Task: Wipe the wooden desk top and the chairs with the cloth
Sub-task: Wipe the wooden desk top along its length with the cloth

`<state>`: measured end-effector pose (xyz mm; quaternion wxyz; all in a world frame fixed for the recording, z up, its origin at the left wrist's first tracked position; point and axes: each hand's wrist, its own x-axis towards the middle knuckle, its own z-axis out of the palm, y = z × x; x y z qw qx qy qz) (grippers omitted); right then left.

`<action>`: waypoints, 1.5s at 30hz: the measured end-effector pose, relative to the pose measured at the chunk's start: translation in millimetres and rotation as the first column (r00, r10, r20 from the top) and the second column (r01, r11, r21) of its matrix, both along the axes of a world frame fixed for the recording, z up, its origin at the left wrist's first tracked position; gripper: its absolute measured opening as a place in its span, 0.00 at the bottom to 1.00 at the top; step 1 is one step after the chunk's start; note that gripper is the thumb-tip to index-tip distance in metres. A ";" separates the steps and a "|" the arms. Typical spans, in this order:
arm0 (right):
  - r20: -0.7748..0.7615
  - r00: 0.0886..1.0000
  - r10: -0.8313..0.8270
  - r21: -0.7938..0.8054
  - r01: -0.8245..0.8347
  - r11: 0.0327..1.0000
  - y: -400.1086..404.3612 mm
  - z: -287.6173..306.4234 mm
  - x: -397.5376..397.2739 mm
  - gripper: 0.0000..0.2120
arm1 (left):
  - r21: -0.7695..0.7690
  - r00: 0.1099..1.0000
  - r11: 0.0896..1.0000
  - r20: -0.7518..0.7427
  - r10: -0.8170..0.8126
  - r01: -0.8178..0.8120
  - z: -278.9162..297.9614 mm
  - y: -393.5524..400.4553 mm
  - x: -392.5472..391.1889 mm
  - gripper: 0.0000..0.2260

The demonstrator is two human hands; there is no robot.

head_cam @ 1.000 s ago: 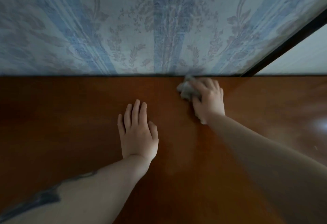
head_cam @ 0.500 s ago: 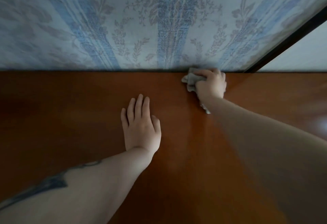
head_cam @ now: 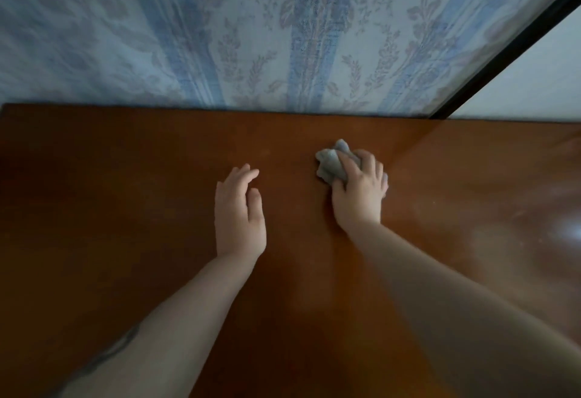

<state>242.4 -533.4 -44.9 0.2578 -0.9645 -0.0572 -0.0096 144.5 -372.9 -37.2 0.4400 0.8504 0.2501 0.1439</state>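
- The right hand [head_cam: 358, 196] had its fingers clamped on the bunched cloth [head_cam: 331, 165], pressed to the table [head_cam: 125, 177] near its far edge.
- The left hand [head_cam: 239, 209], fingers loosely apart, sat beside it, well left of the cloth.

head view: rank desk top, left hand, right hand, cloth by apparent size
1. wooden desk top, largest by far.
2. left hand and right hand: look about alike, so no ranking between them; the right one's fingers curl round the cloth.
3. grey cloth, smallest, though the hand partly hides it.
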 end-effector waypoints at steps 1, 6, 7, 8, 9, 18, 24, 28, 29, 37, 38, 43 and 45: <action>0.005 1.000 0.003 0.014 -0.003 1.000 12.8 2.0 -19.7 0.24 | 0.043 1.000 0.999 -0.016 -0.002 0.002 -0.4 3.1 -9.0 0.15; -0.014 0.698 0.716 -0.102 -0.713 0.694 -20.8 9.1 -93.2 0.24 | 0.192 0.985 0.971 -0.118 -0.125 0.146 -5.5 14.4 -52.1 0.19; 0.023 0.694 0.720 -0.143 -0.710 0.689 -38.7 7.3 -88.0 0.22 | 0.199 0.983 0.968 -0.129 -0.130 0.154 -5.4 14.5 -57.8 0.19; 0.065 0.767 0.638 -0.166 -0.622 0.765 -53.1 3.8 -80.2 0.21 | 0.207 0.982 0.966 -0.139 -0.130 0.157 -5.0 13.8 -62.1 0.20; 0.098 0.876 0.472 -0.173 -0.452 0.875 -60.9 2.7 -71.6 0.20 | 0.219 0.981 0.962 -0.145 -0.131 0.161 -4.8 12.1 -65.2 0.20; 0.038 0.965 0.258 0.030 -0.259 0.965 24.2 1.6 -131.8 0.26 | 0.232 0.981 0.957 -0.120 -0.151 0.176 -7.2 7.8 -69.2 0.20; 0.027 0.878 0.477 0.025 -0.478 0.878 6.3 2.4 -175.4 0.25 | 0.319 0.973 0.923 -0.143 -0.179 0.216 -8.3 -0.6 -86.3 0.20; 0.041 0.808 0.588 0.045 -0.590 0.806 -18.2 4.1 -203.4 0.23 | 0.315 0.974 0.925 -0.146 -0.172 0.211 -6.5 -24.3 -113.1 0.20; 0.048 0.784 0.619 0.045 -0.620 0.783 -26.2 4.2 -209.9 0.21 | 0.317 0.971 0.921 -0.148 -0.188 0.227 -7.0 -29.0 -119.2 0.20; 0.054 0.723 0.689 0.082 -0.691 0.718 -79.5 9.0 -243.9 0.15 | 0.337 0.954 0.895 -0.166 -0.250 0.293 -6.3 -75.0 -159.1 0.21; 0.056 0.712 0.700 0.080 -0.702 0.707 -85.7 10.2 -246.9 0.15 | 0.344 0.949 0.886 -0.173 -0.265 0.310 -6.5 -79.2 -162.6 0.21; 0.042 0.649 0.760 0.071 -0.761 0.645 -128.5 20.0 -252.8 0.22 | 0.352 0.952 0.888 -0.185 -0.243 0.295 -5.9 -86.2 -164.8 0.19; 0.084 0.737 0.671 0.103 -0.676 0.730 -139.8 31.2 -242.9 0.22 | 0.358 0.954 0.889 -0.194 -0.228 0.285 -6.0 -86.8 -164.2 0.18</action>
